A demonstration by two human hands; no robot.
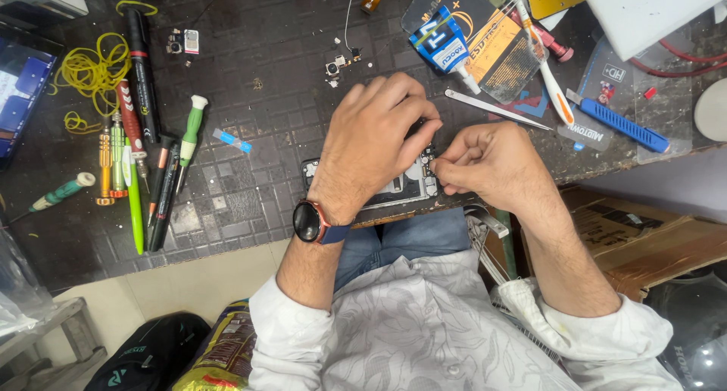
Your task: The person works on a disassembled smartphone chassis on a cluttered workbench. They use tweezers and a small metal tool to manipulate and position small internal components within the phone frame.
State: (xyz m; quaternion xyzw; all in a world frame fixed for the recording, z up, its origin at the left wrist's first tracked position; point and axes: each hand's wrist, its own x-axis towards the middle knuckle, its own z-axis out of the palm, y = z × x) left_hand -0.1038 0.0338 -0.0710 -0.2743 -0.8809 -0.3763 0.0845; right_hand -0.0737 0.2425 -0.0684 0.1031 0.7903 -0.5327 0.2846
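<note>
With screwdrivers (129,171) lying well off to the left, an opened phone (405,185) at the bench's (250,126) near edge is being steadied under the curled left hand (375,137), while the right hand (485,164) is being pinched shut on something too small to tell at its edge, so fine placement is likely called for next.

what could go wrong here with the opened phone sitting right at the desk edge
1. The opened phone lies at the very edge of the mat; pressure from the left hand could tip it off toward the lap.
2. The right hand pinches something too small to make out at the phone's side; dropped, it could get lost.
3. Loose camera modules lie nearby and could be knocked away.
</note>
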